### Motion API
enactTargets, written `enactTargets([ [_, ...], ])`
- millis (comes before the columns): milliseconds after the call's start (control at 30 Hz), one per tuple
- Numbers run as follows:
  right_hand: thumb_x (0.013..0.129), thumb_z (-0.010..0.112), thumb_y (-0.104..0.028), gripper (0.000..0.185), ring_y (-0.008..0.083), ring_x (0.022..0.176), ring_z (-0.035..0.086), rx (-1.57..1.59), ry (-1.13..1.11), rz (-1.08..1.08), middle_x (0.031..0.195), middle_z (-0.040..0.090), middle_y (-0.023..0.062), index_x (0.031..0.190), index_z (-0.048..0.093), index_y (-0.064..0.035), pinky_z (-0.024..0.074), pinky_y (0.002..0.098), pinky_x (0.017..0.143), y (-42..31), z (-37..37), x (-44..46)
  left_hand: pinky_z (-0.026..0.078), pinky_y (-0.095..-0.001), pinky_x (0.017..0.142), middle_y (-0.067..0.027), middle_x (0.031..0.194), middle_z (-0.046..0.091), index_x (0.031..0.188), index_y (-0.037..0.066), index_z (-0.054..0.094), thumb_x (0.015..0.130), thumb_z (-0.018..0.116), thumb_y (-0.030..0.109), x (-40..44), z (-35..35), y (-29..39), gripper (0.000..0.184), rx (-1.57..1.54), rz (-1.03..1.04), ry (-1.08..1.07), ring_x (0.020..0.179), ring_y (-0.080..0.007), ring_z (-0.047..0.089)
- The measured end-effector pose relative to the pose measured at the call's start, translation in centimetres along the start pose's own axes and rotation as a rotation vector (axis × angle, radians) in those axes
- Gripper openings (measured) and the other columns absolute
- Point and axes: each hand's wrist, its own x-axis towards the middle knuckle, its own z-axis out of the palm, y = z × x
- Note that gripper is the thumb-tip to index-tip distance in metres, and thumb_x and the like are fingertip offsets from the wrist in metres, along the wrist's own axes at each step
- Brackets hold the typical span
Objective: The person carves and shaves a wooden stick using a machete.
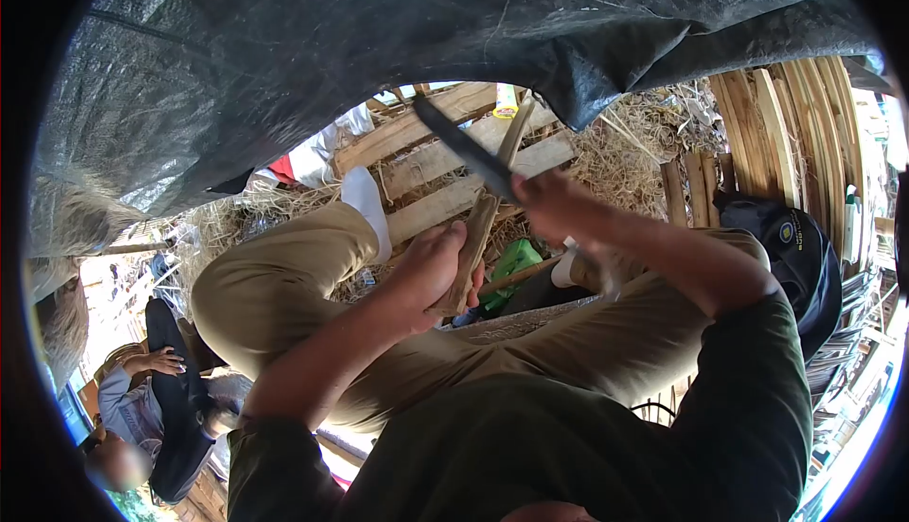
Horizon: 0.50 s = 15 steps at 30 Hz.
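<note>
A length of split wood or bamboo (476, 238) slants up and away from my lap. My left hand (436, 271) is wrapped round its near end, thumb on top. My right hand (554, 205), slightly blurred, is closed at the near end of a long dark blade (464, 148); the handle is hidden in the fist. The blade points up and left and crosses over the wood strip just beyond my left hand. Both hands are above my spread legs in tan trousers (511, 361).
Dark plastic sheeting (331, 29) hangs overhead. Pale planks (426, 171) and straw (615, 171) cover the ground ahead. Wooden boards (795, 124) and a black backpack (791, 247) are on the right. Another person (142, 408) sits at the lower left. A green bag (511, 271) lies below my hands.
</note>
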Motion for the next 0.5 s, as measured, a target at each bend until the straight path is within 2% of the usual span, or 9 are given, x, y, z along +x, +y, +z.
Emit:
enactTargets([
  [33,0.101,0.039,-0.013,0.036,0.0231,0.063,0.067,-0.021,0.066,-0.084,0.084,0.064,0.0177,0.129,0.047,0.0076,0.0563,0.0381,0.052,-2.2,0.2,-1.4,0.046,-0.0310,0.045,-0.0075,0.067,0.057,0.097,0.005,0.050,0.107,0.024,0.035,-0.4,0.3,-0.1,0.040,0.006,-0.008,-0.002,0.047,-0.0175,0.055],
  [100,0.105,0.035,-0.019,0.035,0.0208,0.061,0.064,0.391,-0.135,0.271,0.079,0.063,0.0135,0.128,0.050,0.0039,0.0536,0.0349,0.050,-6.2,-2.9,-2.6,0.046,-0.0310,0.045,-0.0075,0.067,0.057,0.097,0.005,0.050,0.107,0.024,0.036,-1.2,0.5,0.1,0.041,0.031,-0.023,-0.002,0.047,-0.0175,0.056],
  [233,0.103,0.043,-0.041,0.047,0.0166,0.050,0.057,0.556,-0.124,0.227,0.066,0.057,0.0075,0.108,0.061,0.0013,0.0482,0.0323,0.044,-4.4,-2.3,-2.1,0.046,-0.0313,0.045,-0.0077,0.067,0.057,0.099,0.005,0.051,0.106,0.024,0.036,-0.3,0.2,-0.4,0.042,-0.009,-0.004,0.001,0.046,-0.0178,0.055],
  [300,0.099,0.049,-0.051,0.055,0.0148,0.046,0.053,0.537,-0.138,0.280,0.060,0.052,0.0051,0.100,0.064,0.0013,0.0462,0.0321,0.042,-4.6,-2.2,-2.1,0.046,-0.0315,0.044,-0.0077,0.067,0.058,0.100,0.004,0.051,0.106,0.025,0.036,0.3,0.2,-0.8,0.042,0.019,0.035,-0.015,0.046,-0.0181,0.055],
  [400,0.096,0.053,-0.055,0.054,0.0108,0.039,0.040,0.665,-0.075,0.312,0.051,0.042,0.0012,0.076,0.054,-0.0046,0.0369,0.0308,0.038,-4.1,-1.2,-2.0,0.044,-0.0290,0.039,-0.0053,0.064,0.057,0.108,0.006,0.053,0.105,0.032,0.037,0.3,0.6,-1.0,0.038,-0.001,-0.015,-0.010,0.044,-0.0154,0.054],
  [500,0.096,0.052,-0.057,0.053,0.0101,0.039,0.038,0.891,-0.187,0.411,0.053,0.042,0.0009,0.082,0.053,-0.0057,0.0349,0.0294,0.037,-4.0,-1.0,-1.9,0.043,-0.0281,0.036,-0.0058,0.063,0.057,0.107,0.006,0.053,0.104,0.035,0.038,0.7,0.3,-0.9,0.036,-0.026,-0.053,-0.049,0.042,-0.0151,0.054],
])
